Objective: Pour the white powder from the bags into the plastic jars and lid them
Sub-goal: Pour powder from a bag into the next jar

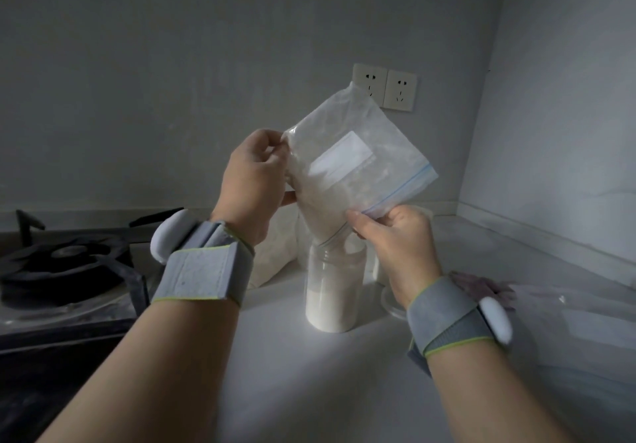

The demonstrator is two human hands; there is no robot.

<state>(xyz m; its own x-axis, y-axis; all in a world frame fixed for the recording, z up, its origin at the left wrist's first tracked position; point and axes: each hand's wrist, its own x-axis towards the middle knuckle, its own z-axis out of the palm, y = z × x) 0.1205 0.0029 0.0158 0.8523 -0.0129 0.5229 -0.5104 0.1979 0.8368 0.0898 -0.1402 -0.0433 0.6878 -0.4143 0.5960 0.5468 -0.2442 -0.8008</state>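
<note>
Left hand (254,181): raised, back toward the camera, fingers curled, pinching the upper side edge of the clear zip-top plastic bag of white powder (354,160).
Right hand (399,236): lower, thumb and fingers pinching the same bag's blue-striped mouth edge.
Left forearm (137,356): bare, rising from lower left, grey fabric wrist strap (203,270) round the wrist.
Right forearm (499,391): bare, rising from lower right, matching grey strap (451,315) round the wrist.
</note>
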